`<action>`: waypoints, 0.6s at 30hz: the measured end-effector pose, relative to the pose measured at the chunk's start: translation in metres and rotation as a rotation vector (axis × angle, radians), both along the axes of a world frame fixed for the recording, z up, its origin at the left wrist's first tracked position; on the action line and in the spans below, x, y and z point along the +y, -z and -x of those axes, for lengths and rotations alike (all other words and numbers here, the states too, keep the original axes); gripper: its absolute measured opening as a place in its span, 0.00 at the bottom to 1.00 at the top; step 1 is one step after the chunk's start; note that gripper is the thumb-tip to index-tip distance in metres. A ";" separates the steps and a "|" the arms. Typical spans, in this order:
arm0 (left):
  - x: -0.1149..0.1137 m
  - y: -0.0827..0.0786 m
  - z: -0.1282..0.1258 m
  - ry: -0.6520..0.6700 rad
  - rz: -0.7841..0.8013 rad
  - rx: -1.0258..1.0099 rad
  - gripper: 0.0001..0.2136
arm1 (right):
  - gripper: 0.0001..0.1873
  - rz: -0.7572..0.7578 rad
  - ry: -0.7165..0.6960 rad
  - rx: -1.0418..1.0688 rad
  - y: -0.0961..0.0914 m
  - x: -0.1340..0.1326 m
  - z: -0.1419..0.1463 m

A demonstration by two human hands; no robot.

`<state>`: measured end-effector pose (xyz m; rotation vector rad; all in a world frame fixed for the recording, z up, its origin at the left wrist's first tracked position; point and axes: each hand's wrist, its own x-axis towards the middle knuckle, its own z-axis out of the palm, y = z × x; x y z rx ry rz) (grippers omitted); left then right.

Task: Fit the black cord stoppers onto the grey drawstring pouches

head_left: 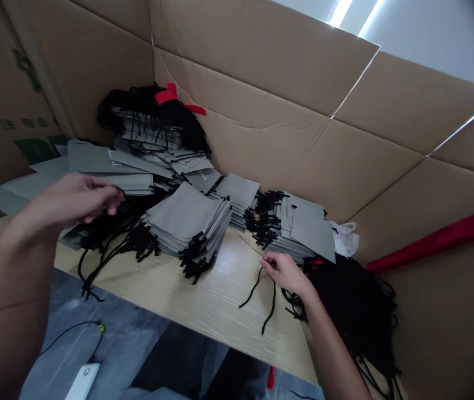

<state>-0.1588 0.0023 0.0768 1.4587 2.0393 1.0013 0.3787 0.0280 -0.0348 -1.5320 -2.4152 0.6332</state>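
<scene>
My right hand (pixel 285 272) is closed in a pinch on a black cord (pixel 271 314), whose two ends hang down over the tabletop. My left hand (pixel 87 197) is also closed, above a heap of black cords (pixel 110 239) at the left; a bit of dark cord shows at its fingertips. Between the hands sits a stack of grey paper bags or cards (pixel 185 214) with black cord ends sticking out at its corners. Just behind my right hand lies another grey stack (pixel 309 228), also edged with cord ends.
Cardboard walls (pixel 237 83) enclose the wooden table (pixel 220 305). More grey sheets (pixel 91 158) and a black cord bundle with a red band (pixel 166 95) lie back left. A big black cord bundle (pixel 353 311) and white plastic bag (pixel 346 239) are right. Below, a white power bank (pixel 82 382) shows.
</scene>
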 end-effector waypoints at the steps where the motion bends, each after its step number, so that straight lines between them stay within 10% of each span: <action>1: 0.004 -0.005 -0.006 0.002 -0.018 -0.029 0.20 | 0.16 0.006 -0.004 -0.003 0.000 -0.001 0.000; 9: 0.024 0.008 -0.033 0.105 -0.110 -0.048 0.28 | 0.17 0.028 -0.020 -0.015 -0.002 -0.006 0.002; 18: 0.044 0.053 -0.007 0.387 0.015 0.299 0.10 | 0.16 0.036 -0.021 -0.016 -0.002 -0.006 0.002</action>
